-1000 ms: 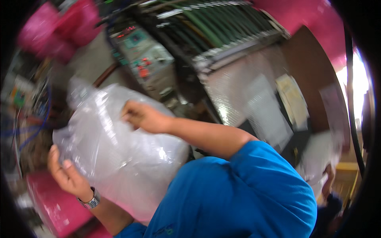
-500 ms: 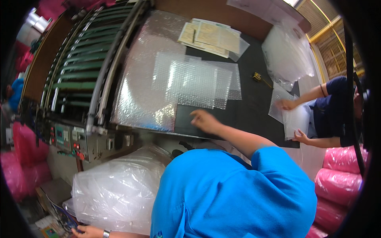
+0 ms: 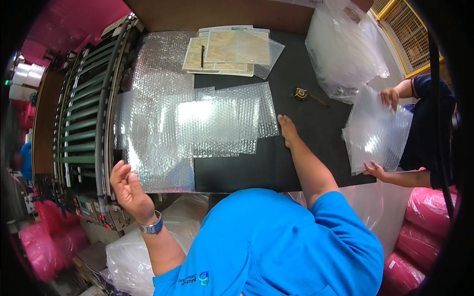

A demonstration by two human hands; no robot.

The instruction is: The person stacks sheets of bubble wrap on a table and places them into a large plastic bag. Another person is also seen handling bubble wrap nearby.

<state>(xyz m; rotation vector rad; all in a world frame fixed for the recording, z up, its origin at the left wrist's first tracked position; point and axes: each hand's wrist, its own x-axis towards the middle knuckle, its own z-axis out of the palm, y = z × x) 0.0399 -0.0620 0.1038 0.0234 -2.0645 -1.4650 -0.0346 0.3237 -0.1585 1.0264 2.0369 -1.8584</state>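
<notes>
Two hands: left hand [image 3: 129,190] open at the near-left corner of the bubble-wrap sheets [image 3: 197,128]; right hand [image 3: 288,130] flat, holding nothing, just right of them.
Desk: black desk [image 3: 306,123], roller conveyor [image 3: 84,118] along its left edge.
Room: pink bags [image 3: 424,217] right; a co-worker's hands hold a clear bag [image 3: 377,130].
Sheets: clear, glinting, overlapped flat mid-desk.

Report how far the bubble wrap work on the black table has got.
Done: several bubble wrap sheets lie overlapped on the black table. In hand: the left hand reaches the near corner of the sheet at the roller machine; the right hand rests flat beside the pile. Left: the sheets lie uneven, not squared; a full clear bag waits below.
</notes>
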